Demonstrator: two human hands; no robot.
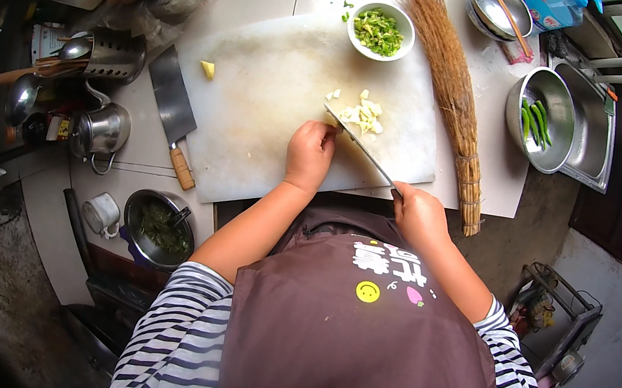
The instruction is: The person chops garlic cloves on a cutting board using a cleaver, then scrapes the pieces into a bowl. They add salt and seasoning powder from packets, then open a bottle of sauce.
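My right hand (422, 213) grips the handle of a kitchen knife (364, 152), whose blade slants up and left over the white cutting board (261, 124). Beside the blade my left hand (310, 152) rests on the board with its fingers curled. Whatever may lie under those fingertips is hidden. Just past the blade lies a small heap of chopped pale pieces, apparently garlic (366, 116). A yellowish chunk that looks like ginger (207, 69) lies near the board's left edge. At the board's far edge stands a white bowl (409, 36) of chopped green peppers (377, 31).
A cleaver (173, 97) lies along the board's left side, a straw whisk broom (457, 95) along its right. Whole green peppers (536, 122) sit in a steel basin (562, 151) by the sink (592, 136). At left are a metal kettle (103, 128) and a pot of greens (186, 256).
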